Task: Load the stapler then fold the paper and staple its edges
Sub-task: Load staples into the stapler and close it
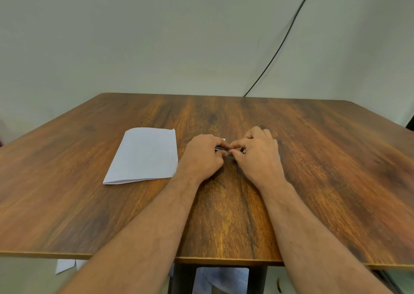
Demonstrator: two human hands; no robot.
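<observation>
A small dark stapler (pixel 222 148) lies between my two hands at the middle of the wooden table (pixel 313 159); only a thin metal strip of it shows. My left hand (pixel 202 156) curls round its left end. My right hand (pixel 257 152) pinches its right part with thumb and forefinger. A tiny white corner (pixel 224 139) peeks out behind my left fingers, and a blue sliver (pixel 279 157) shows at my right hand's outer edge. A folded sheet of white paper (pixel 143 155) lies flat to the left of my left hand, fold toward me.
A black cable (pixel 280 47) runs down the pale wall to the table's far edge. Scraps of paper (pixel 65 265) lie on the floor below the near edge. Bare wood surrounds the hands on the right and front.
</observation>
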